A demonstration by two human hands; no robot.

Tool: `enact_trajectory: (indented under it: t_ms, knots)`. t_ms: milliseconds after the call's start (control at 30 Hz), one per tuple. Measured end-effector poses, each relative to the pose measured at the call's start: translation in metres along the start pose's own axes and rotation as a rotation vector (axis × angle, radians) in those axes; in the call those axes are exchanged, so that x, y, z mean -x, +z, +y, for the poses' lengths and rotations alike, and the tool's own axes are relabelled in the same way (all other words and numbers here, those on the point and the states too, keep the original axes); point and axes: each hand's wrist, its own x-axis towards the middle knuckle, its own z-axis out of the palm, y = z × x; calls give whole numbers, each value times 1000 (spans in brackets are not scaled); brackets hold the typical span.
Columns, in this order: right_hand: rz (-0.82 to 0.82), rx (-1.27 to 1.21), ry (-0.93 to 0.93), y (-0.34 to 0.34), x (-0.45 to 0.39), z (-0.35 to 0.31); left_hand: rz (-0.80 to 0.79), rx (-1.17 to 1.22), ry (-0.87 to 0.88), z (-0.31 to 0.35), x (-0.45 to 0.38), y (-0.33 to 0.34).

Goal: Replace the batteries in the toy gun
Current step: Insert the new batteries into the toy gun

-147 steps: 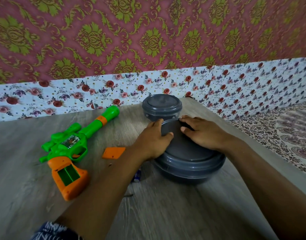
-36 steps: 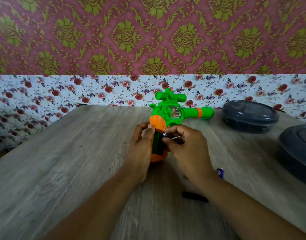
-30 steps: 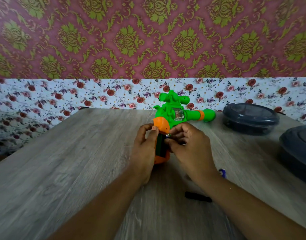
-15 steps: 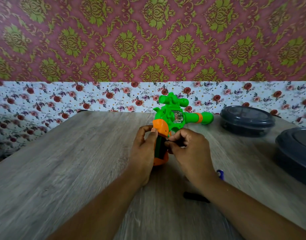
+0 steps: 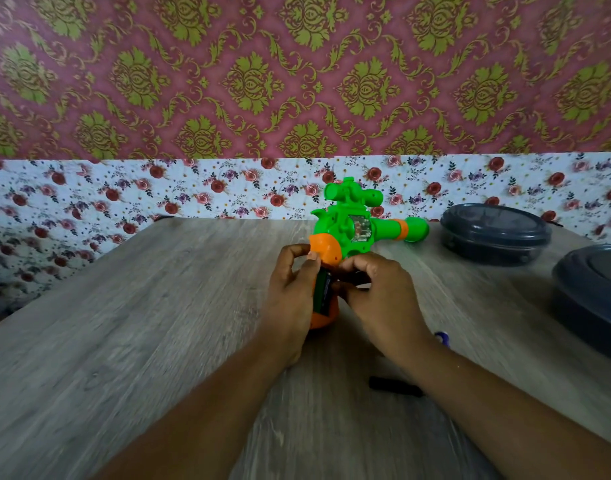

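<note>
The green and orange plastic toy gun [image 5: 349, 233] stands on the butt of its orange grip on the grey wood-grain table [image 5: 158, 323], held between the two hands. Its green body and scope rise just above and beyond the knuckles, and its barrel with an orange ring points away to the right of the right hand.

The left hand [image 5: 292, 299] is curled round the left side of the orange grip, thumb and fingertips pressed to the upper part of the handle, so it grips the toy gun. The right hand [image 5: 376, 296] sits just beside it on the other side of the grip, fingers bent in against the open dark green battery slot [image 5: 322, 292], which shows in the narrow gap between the two hands. The fingertips pinch at something dark at the slot's edge; whether that is a battery cannot be told from the blur.

Behind the right wrist, towards the person, a short black stick-like object [image 5: 394, 390] lies flat on the table. A small blue-purple item [image 5: 442, 337] peeks out just right of the same wrist. Well to the right of the right hand stand two dark grey round lidded plastic containers, the smaller one [image 5: 494, 233] farther away, the larger one [image 5: 595, 299] nearer.
</note>
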Motion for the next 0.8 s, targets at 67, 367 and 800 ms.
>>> enact_trajectory:
  t_ms: [67,367,800]
  knots:
    - [-24,31,-24,0,1,1,0,3,-3,-1,0,-1]
    - [-105,155,-148,0,6,-5,14,63,11,-2,-2,0]
    - [-371,142,5,-54,-29,-38,-21,134,-7,0,-1,-1]
